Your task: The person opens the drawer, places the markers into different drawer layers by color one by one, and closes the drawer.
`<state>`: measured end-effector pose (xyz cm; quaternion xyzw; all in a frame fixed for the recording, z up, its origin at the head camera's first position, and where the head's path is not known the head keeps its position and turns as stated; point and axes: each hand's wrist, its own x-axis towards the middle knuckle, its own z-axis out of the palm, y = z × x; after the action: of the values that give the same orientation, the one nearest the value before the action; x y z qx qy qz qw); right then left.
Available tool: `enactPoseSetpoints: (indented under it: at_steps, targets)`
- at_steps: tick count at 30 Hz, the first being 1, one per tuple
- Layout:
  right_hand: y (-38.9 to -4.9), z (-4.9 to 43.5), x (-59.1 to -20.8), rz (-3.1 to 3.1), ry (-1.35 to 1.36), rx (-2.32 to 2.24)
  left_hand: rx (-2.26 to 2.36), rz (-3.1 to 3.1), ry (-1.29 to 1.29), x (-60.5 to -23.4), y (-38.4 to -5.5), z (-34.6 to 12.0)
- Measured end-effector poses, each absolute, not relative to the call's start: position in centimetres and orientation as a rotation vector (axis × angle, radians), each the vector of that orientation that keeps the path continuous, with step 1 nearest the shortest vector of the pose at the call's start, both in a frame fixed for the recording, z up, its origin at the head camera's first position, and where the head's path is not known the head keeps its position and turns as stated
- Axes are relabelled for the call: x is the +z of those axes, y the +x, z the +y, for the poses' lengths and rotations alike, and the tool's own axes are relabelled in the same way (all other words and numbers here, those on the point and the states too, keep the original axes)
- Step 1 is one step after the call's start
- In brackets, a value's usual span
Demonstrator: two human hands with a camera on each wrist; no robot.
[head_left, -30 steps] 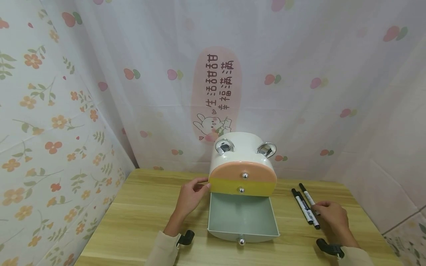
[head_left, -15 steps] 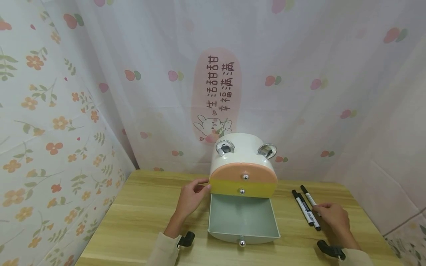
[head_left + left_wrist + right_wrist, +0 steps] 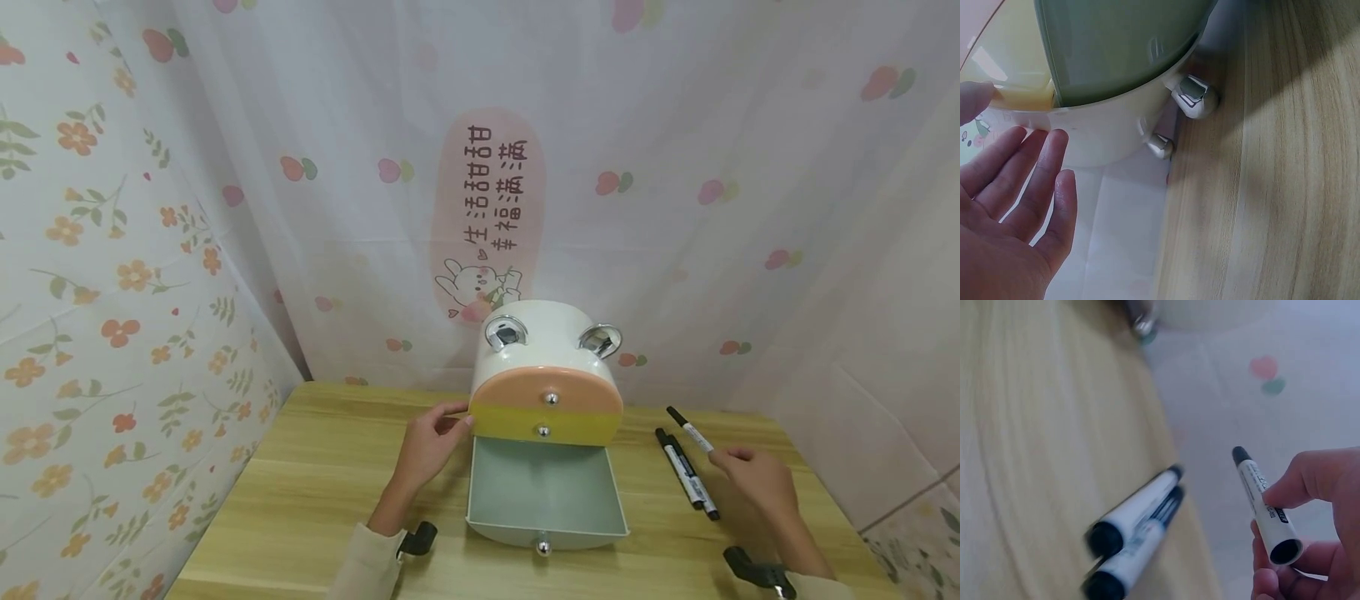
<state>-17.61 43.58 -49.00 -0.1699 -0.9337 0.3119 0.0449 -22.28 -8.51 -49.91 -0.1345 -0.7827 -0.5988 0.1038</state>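
Observation:
A white rounded mini drawer cabinet point(image 3: 553, 346) stands on the table, with orange and yellow fronts above a pulled-out pale green drawer point(image 3: 547, 487) with bare insides. My left hand point(image 3: 431, 446) rests at the cabinet's left side; its fingers point(image 3: 1054, 150) lie extended along the white shell and the thumb is by the yellow front. To the right, my right hand point(image 3: 757, 479) pinches a black-capped white marker point(image 3: 1260, 494) between thumb and fingers, tilted above the tabletop. Two similar markers point(image 3: 678, 468) lie side by side just left of that hand.
The wood-grain table point(image 3: 315, 467) ends at a patterned curtain point(image 3: 375, 250) close behind the cabinet. A flowered cloth point(image 3: 112, 292) hangs along the left side. Shiny round knobs and two chrome eye-like fittings point(image 3: 507, 332) stick out from the cabinet.
My right hand has moved slightly right and lifted its marker away from the other two. The left hand, cabinet and open drawer stay in place.

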Motion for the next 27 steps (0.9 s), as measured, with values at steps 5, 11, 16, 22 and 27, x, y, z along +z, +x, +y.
enactPoseSetpoints:
  at_steps: [5,11,16,22,27]
  targets:
    - [-16.9,42.2,-46.3,-2.909,-0.420,0.974,-1.770,-2.306,-0.397,-49.9,-22.3,-8.5]
    - [-15.7,41.0,-43.9,-2.961,-0.251,0.918,-1.771,-2.309,-0.393,-49.8,-22.2,-8.5]
    - [-14.4,40.3,-42.4,-2.944,-0.148,0.842,-1.764,-2.322,-0.392,-49.8,-22.2,-8.4]
    - [-12.5,39.2,-40.6,-2.912,-0.010,0.763,-1.753,-2.327,-0.390,-49.7,-22.3,-8.5]
    - [-11.2,37.5,-39.7,-2.870,0.096,0.744,-1.761,-2.332,-0.387,-49.6,-22.2,-8.5]
